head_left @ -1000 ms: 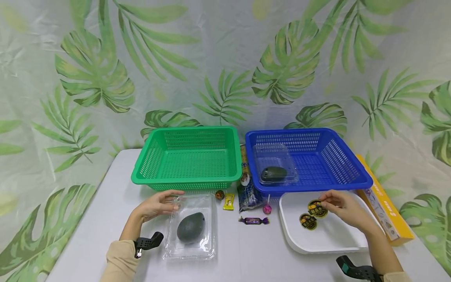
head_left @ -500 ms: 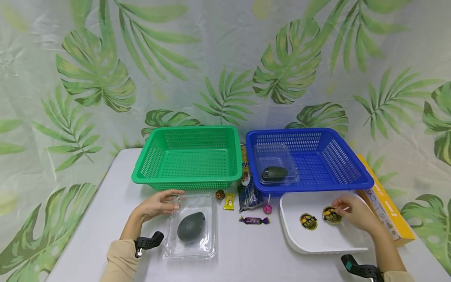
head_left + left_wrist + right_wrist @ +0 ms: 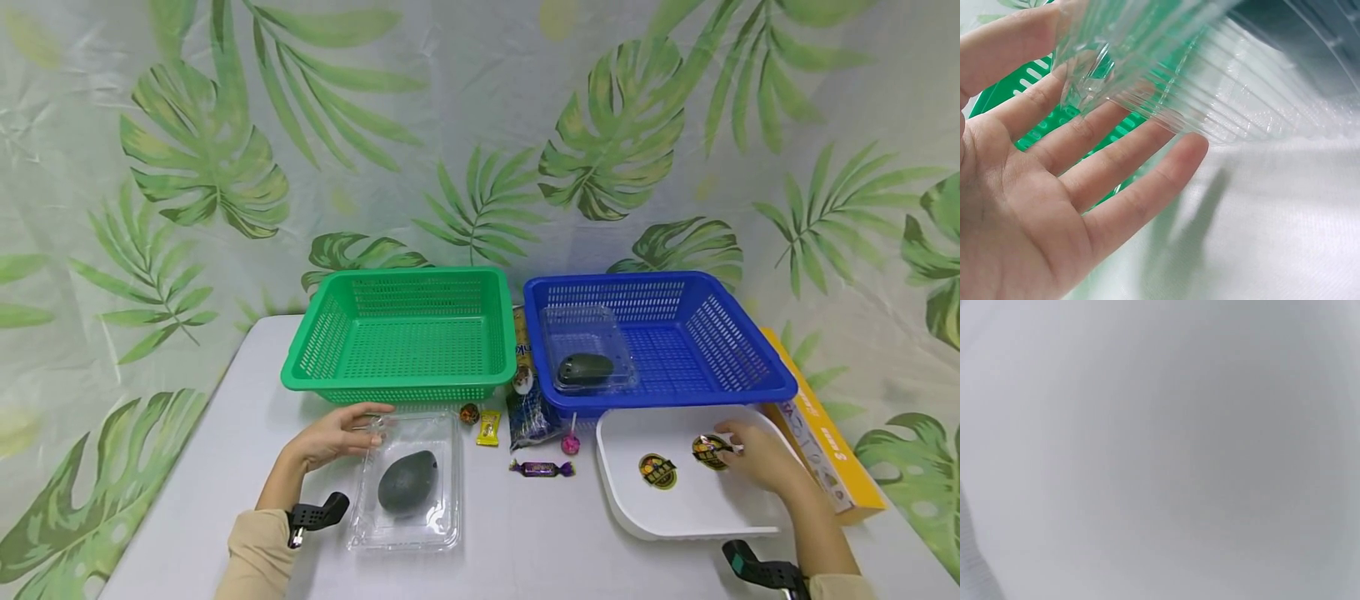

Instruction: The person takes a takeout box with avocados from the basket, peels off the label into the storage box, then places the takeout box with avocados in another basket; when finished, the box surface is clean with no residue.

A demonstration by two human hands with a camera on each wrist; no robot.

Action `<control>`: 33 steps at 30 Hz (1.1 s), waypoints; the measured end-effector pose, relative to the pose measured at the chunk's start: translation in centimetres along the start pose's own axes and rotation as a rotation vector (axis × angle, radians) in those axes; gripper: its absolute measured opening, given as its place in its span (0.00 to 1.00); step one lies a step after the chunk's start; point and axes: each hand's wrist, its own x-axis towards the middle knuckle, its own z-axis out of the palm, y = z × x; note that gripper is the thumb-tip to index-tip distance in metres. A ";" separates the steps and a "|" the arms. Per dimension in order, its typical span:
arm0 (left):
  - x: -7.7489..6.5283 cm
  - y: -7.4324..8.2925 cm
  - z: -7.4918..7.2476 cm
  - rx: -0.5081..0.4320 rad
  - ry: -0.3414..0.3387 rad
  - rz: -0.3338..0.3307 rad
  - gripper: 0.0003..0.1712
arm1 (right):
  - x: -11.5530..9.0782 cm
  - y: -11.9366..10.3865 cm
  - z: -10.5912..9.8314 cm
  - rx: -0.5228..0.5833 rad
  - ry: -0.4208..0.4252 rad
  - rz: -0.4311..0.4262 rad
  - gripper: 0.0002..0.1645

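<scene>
A clear plastic clamshell box with a dark green avocado-shaped fruit inside lies on the table in front of me. My left hand holds its far left corner between thumb and fingers; in the left wrist view the other fingers stretch out along the clear plastic wall. On the right, my right hand pinches the edge of a round black and gold sticker over the white tray. A second such sticker lies on the tray. Only a blurred pale surface fills the right wrist view.
A green basket and a blue basket stand behind. The blue one holds another clear box with a dark fruit. Between lie several wrapped sweets, a lollipop and a snack bag. A yellow box leans at right.
My right hand has moved a little to the right, and the sticker at its fingertips has shifted right with it, away from the other sticker. The left hand and box have stayed put.
</scene>
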 end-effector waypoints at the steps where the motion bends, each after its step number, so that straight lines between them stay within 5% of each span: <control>1: 0.0 0.0 0.0 -0.003 0.001 0.000 0.38 | 0.0 -0.2 -0.2 -0.008 -0.013 0.009 0.19; 9: 0.0 0.2 0.2 -0.002 0.012 -0.007 0.39 | -0.5 -3.7 -1.9 0.007 -0.067 -0.031 0.18; 16: 0.0 0.2 0.2 0.000 0.016 -0.014 0.39 | -0.4 -8.3 -2.2 0.127 0.043 -0.251 0.05; 26: -0.1 0.4 0.1 0.006 0.000 0.001 0.39 | 1.3 -15.9 2.6 0.568 -0.182 -0.468 0.14; 33: -0.3 0.4 0.3 0.001 0.003 0.005 0.38 | 1.8 -19.9 6.3 0.709 -0.308 -0.484 0.19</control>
